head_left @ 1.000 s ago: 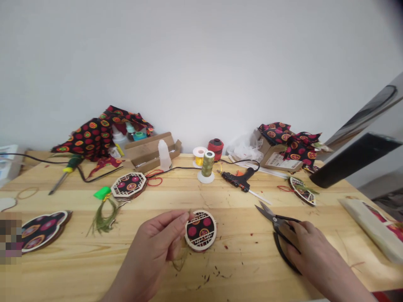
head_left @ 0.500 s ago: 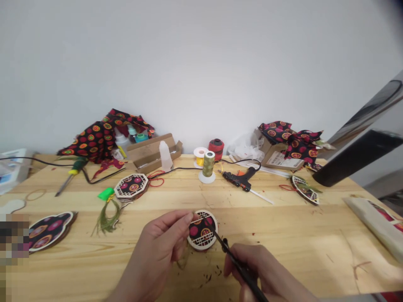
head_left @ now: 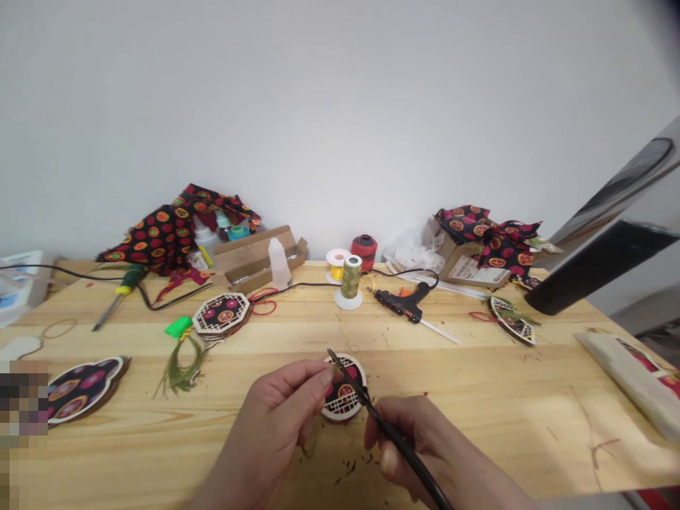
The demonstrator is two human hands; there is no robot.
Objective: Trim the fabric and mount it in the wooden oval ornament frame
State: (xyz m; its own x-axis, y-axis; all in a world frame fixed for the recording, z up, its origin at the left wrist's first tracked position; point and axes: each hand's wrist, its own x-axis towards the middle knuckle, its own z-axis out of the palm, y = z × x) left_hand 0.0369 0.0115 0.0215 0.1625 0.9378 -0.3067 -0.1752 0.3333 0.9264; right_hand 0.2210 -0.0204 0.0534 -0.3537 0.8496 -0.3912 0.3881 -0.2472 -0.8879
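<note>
My left hand point(head_left: 281, 414) is closed, thumb and forefinger pinching a thin olive thread point(head_left: 308, 448) whose loose part hangs below the fingers. In my right hand point(head_left: 409, 439) is a slim pair of black scissors point(head_left: 390, 430); the tips reach up to the left fingertips. Under them lies a round ornament point(head_left: 345, 405) with dark patterned cloth and a pale wooden lattice frame. The fingers and scissors cover part of its left and upper side. Whether the blades touch the thread cannot be made out.
Beyond the hands stand an olive thread spool point(head_left: 350, 280), a white bottle point(head_left: 279, 265) and a black glue gun point(head_left: 404, 304). To the left lie an octagonal ornament point(head_left: 222, 315), a green tassel point(head_left: 180, 361) and a screwdriver point(head_left: 114, 304). A black cylinder point(head_left: 595, 269) leans at right.
The scissors have moved up and left, so their tips now meet the left fingertips instead of pointing at the ornament. My left hand has shifted slightly right, still pinching.
</note>
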